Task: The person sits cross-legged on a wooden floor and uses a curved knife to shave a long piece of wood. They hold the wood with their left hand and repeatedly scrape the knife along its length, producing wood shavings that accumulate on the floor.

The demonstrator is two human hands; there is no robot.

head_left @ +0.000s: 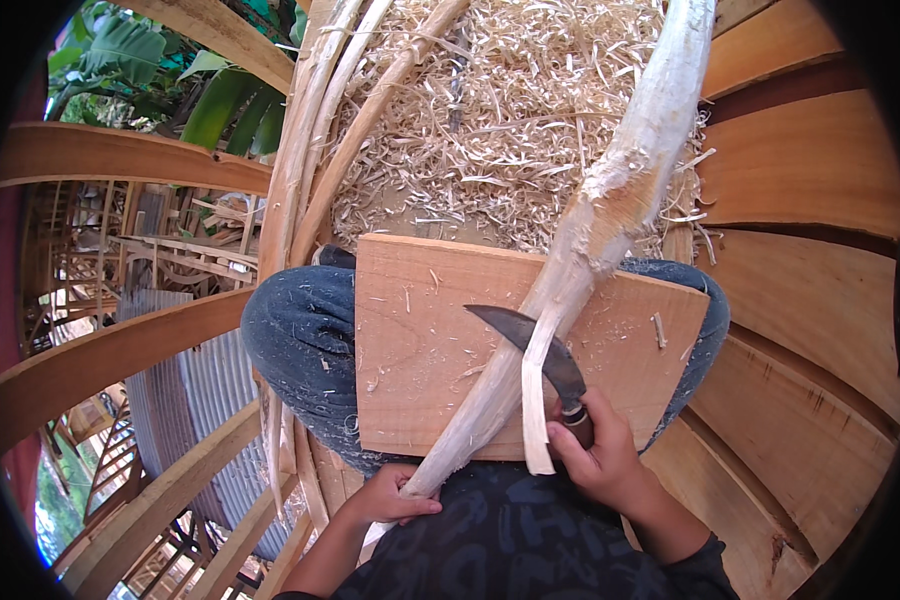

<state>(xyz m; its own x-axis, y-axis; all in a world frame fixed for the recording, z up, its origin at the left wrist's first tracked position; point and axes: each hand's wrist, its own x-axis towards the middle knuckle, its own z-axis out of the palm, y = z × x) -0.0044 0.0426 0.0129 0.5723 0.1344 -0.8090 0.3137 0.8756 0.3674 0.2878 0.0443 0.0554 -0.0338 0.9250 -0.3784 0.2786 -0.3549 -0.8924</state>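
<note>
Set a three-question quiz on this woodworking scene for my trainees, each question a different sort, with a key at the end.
1. Multiple choice: what is gripped in the right hand?
a) a hammer
b) a curved knife
c) a saw
2. True or false: the left hand is on the knife's blade.
3. Short answer: what lies heaped beyond the far edge of the wooden board?

Key
1. b
2. False; the left hand grips the pale pole, well away from the blade.
3. Pale, curly wood shavings.
</note>
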